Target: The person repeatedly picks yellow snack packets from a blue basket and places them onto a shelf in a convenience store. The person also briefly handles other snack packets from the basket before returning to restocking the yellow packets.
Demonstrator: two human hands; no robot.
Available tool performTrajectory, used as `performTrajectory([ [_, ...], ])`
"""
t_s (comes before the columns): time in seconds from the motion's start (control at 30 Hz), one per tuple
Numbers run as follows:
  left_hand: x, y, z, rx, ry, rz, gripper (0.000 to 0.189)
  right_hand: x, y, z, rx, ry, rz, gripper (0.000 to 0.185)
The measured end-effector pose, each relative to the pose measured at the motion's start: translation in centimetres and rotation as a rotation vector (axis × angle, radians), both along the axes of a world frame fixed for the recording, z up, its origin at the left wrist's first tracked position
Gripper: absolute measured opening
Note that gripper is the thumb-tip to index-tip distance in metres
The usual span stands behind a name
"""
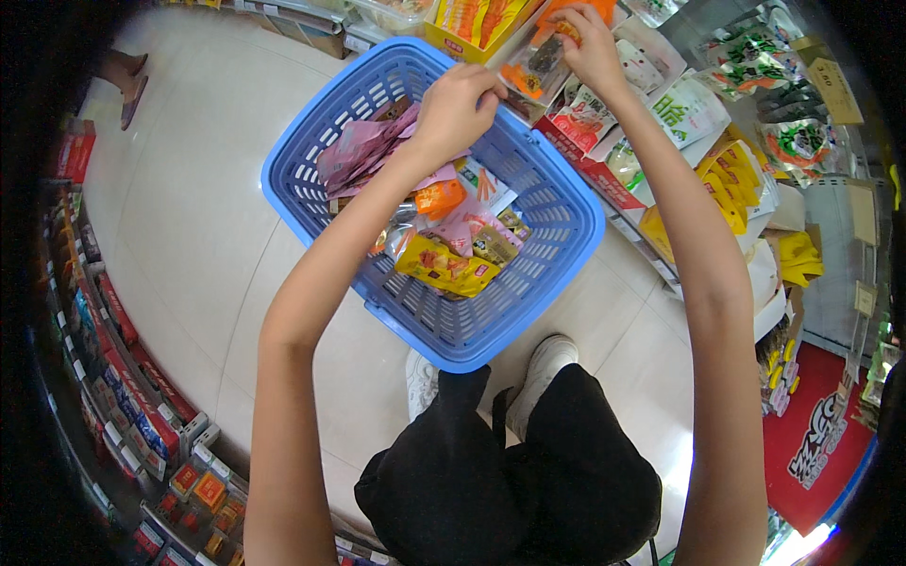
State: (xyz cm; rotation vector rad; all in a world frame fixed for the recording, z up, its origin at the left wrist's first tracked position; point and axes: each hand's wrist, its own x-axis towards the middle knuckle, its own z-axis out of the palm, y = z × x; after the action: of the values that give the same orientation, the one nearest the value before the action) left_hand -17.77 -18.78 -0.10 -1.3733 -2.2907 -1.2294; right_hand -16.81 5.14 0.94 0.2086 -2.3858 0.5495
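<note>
A blue plastic shopping basket (566, 240) stands before me, holding a yellow snack packet (446, 267), several pink packets (361, 152) and an orange packet (440, 198). My left hand (459, 105) is over the basket's upper right rim with fingers curled; whether it grips anything is hidden. At the shelf, my right hand (591, 53) reaches into a display box of orange and clear snack packets (534, 71). Its fingertips touch a small orange packet there, but a firm hold cannot be made out. A yellow box of packets (481, 28) is just left of that display box.
Shelves with boxed and bagged snacks (729, 184) run along the right. A red panel (814, 439) stands at lower right. Another shelf of packaged goods (127, 382) curves along the left. Another person's feet (127, 88) show at upper left on the tiled floor (191, 163).
</note>
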Motion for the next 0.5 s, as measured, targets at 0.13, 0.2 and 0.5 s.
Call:
performTrajectory([
  [0.13, 1.7, -3.8, -0.4, -0.215, 0.057, -0.095, 0.006, 0.3, -0.5, 0.0, 0.353, -0.234, 0.054, 0.038],
  [0.2, 2.7, -5.7, -1.0, -0.319, 0.11, -0.182, 0.009, 0.3, -1.0, 0.4, 0.528, -0.321, 0.007, 0.036],
  [0.5, 3.5, -9.0, -6.6, -1.074, 0.166, -0.193, 0.027, 2.0, -3.9, 3.0, 0.468, -0.183, -0.291, 0.028],
])
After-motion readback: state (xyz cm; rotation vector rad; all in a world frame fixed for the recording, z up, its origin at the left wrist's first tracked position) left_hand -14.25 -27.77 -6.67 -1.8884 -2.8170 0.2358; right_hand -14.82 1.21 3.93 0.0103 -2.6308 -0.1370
